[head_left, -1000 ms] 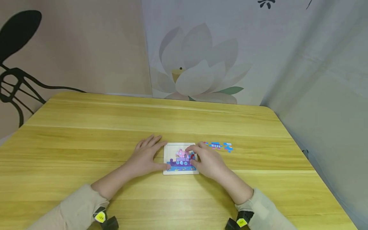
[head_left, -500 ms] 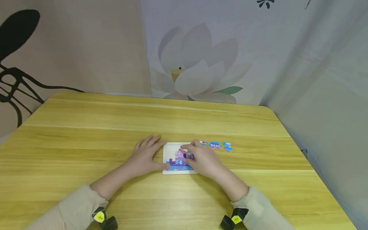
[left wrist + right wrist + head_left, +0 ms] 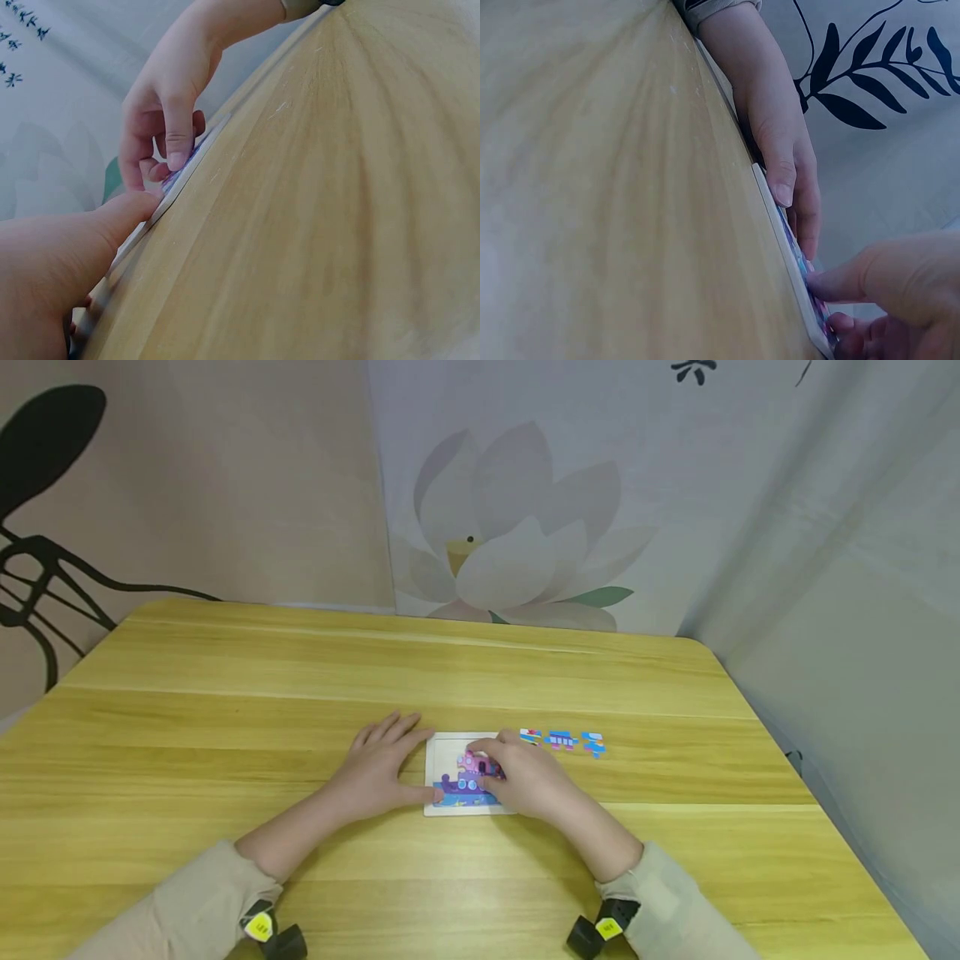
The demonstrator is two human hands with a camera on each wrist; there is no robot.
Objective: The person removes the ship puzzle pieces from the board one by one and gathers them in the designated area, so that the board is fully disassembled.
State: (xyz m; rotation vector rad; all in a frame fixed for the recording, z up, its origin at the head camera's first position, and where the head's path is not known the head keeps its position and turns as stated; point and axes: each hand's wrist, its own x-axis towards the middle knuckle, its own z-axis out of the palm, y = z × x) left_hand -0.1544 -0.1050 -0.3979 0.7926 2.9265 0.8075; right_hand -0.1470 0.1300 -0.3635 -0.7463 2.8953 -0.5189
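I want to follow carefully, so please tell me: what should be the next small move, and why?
Perhaps the right hand should press gently on the boat picture before reaching away: its fingers hide whether the part beneath lies flat. The left hand has its thumb near the lower-left corner of the white frame and could steady it; three loose pieces lie to the right.

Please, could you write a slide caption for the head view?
Left hand and right hand touch a framed puzzle, three loose pieces beside it on the table.
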